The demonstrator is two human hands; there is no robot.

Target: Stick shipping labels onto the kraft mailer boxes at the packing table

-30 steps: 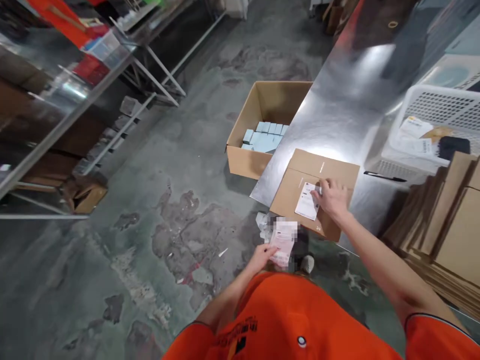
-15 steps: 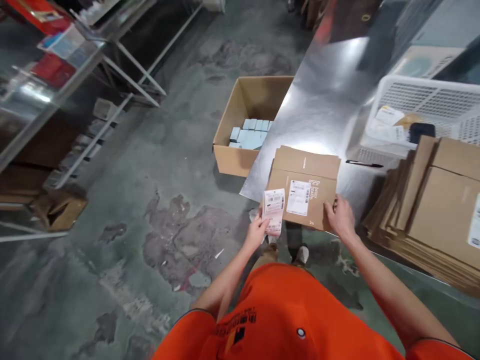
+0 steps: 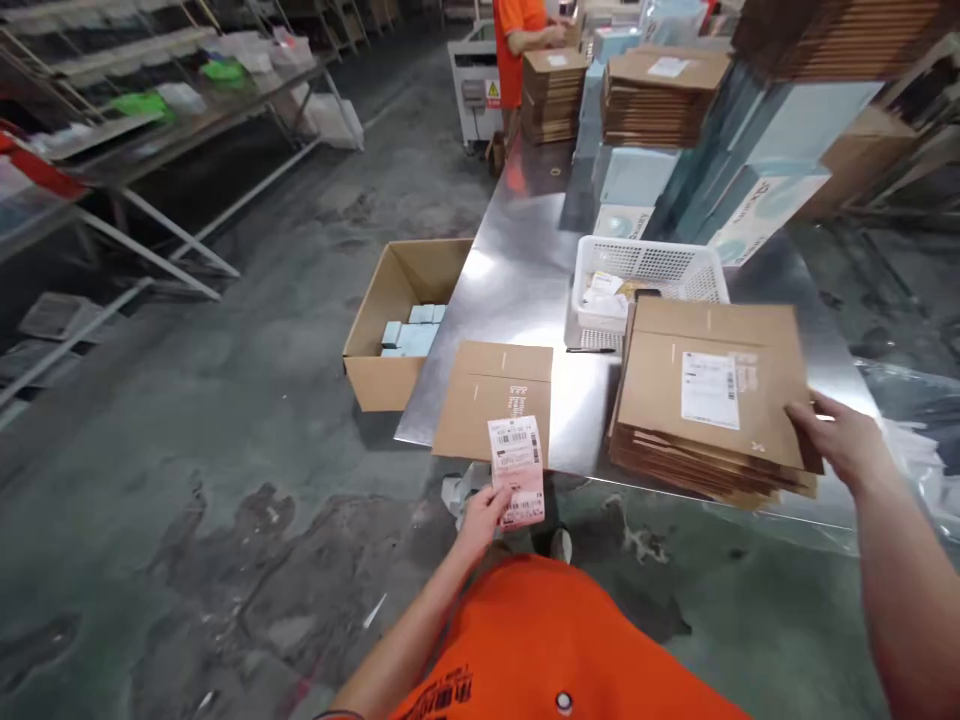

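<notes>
My left hand (image 3: 481, 517) is closed on a strip of printed labels (image 3: 517, 470), held just below the near edge of the steel table (image 3: 525, 290). A flat brown carton (image 3: 495, 398) without a label lies on that edge right behind the strip. To the right, my right hand (image 3: 840, 437) grips the right edge of a flat carton with a white label (image 3: 709, 390). That carton lies on top of a stack of flat cartons (image 3: 697, 465).
A white plastic basket (image 3: 651, 268) with papers stands behind the stack, with a pen (image 3: 592, 350) beside it. An open box (image 3: 390, 320) of pale blue packs sits on the floor. Metal shelving (image 3: 150, 130) runs along the left. A person in orange (image 3: 521, 40) works beside more carton stacks (image 3: 660, 95).
My right hand has carried the labelled carton from the table's near edge onto the stack at the right. An unlabelled carton now lies at that edge. The camera has tilted up.
</notes>
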